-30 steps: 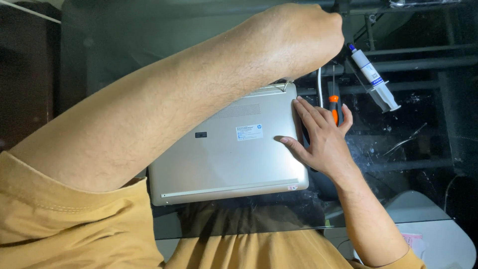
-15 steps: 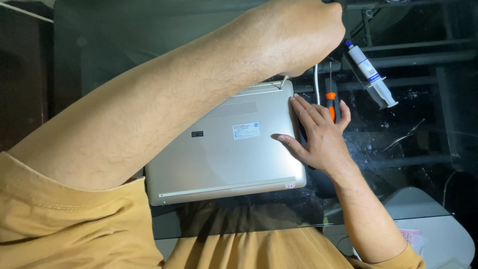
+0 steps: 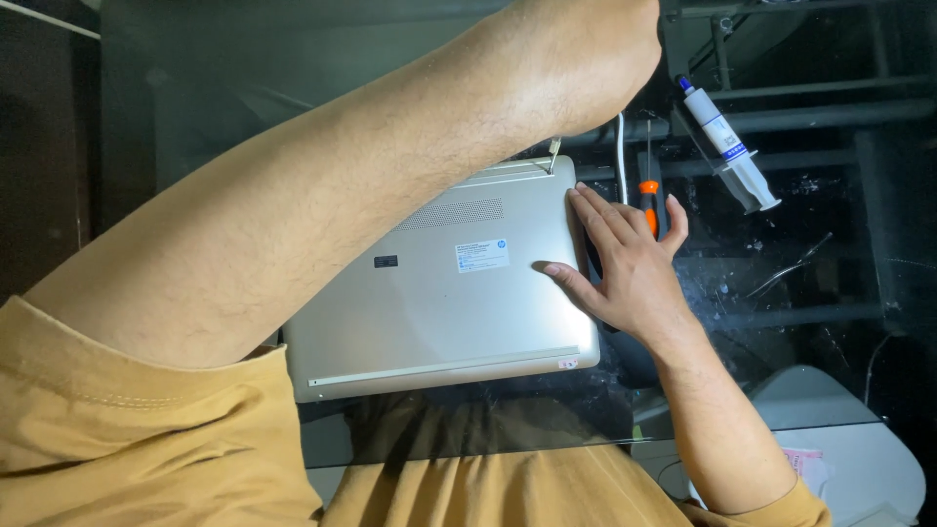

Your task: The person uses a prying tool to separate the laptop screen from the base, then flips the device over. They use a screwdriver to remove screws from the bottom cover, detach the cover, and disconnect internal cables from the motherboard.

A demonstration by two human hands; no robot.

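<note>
Evidently the left hand (image 3: 595,59) is clenching a tool (its tip alone showing) at the far corner of the upturned silver laptop (image 3: 449,293) lying on the glass table (image 3: 830,293), the open right hand (image 3: 625,263) steadying its still-closed base.

Silver laptop (image 3: 444,283) upside down on dark glass table (image 3: 820,283). Right hand (image 3: 625,263) flat on laptop's right edge. Orange-handled screwdriver (image 3: 649,195) just behind hand. White plastic syringe (image 3: 730,148) further right. Left forearm (image 3: 390,176) crosses above laptop.
</note>
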